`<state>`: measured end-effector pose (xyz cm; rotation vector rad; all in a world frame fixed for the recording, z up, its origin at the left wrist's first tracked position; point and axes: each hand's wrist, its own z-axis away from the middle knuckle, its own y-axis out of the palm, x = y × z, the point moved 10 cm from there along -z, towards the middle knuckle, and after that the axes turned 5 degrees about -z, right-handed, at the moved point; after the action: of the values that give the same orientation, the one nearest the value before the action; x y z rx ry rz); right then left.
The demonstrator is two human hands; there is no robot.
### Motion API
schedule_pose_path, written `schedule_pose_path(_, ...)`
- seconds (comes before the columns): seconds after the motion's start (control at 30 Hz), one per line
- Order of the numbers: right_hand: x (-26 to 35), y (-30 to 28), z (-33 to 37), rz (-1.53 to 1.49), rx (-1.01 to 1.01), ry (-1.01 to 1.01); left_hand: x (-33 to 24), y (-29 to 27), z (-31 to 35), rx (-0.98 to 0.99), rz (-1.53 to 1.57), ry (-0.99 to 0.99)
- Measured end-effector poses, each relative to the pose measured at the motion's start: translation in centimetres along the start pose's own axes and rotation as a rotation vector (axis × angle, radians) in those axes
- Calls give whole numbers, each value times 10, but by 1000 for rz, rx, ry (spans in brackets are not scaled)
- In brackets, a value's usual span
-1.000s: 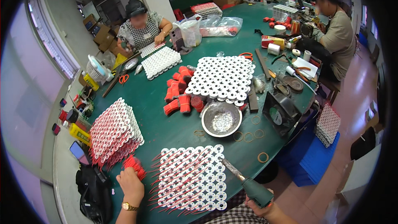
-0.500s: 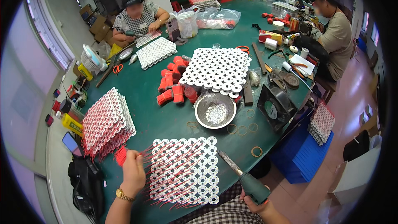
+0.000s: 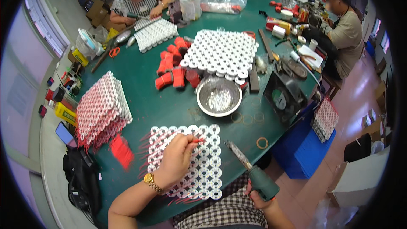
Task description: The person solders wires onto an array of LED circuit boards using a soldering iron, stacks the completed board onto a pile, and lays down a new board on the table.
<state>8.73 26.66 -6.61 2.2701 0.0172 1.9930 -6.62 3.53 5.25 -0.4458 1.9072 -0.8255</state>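
Note:
A panel of white ring-shaped boards [image 3: 215, 161] lies on the green table in front of me, with thin red wires across its left part. Over it, my left hand [image 3: 177, 154] is closed in a pinch, short red wires [image 3: 197, 140] showing at its fingertips. A gold watch circles that wrist. My right hand [image 3: 259, 199] grips a soldering iron [image 3: 262, 181] with a green handle; its metal tip points up-left, just off the panel's right edge. A loose bundle of red wires [image 3: 121, 152] lies left of the panel, slightly blurred.
A metal bowl [image 3: 219, 97] stands beyond the panel, beside a stack of white boards [image 3: 220, 53] and red wire bundles [image 3: 171, 78]. Wired panels [image 3: 104, 110] are piled at left. A black fan [image 3: 284, 95] stands right. Two people [image 3: 140, 2] [image 3: 341, 38] work across the table.
My left hand has left the red wire bundle on the table and moved right over the panel, now pinching a few wires. The view has shifted slightly; the right hand still holds the iron.

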Motion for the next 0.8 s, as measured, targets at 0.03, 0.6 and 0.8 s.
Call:
schedule_pose_path(0.03,6,-4,0,151,-29,-57,-2,0,-1,-3,-20,17)
schedule_pose_path(0.6,14,16,-6,268,110,-5,11,28,15,2,-349,11)
schedule_pose_path(0.8,21,20,-2,174,160,72,4,29,20,-7,-403,107)
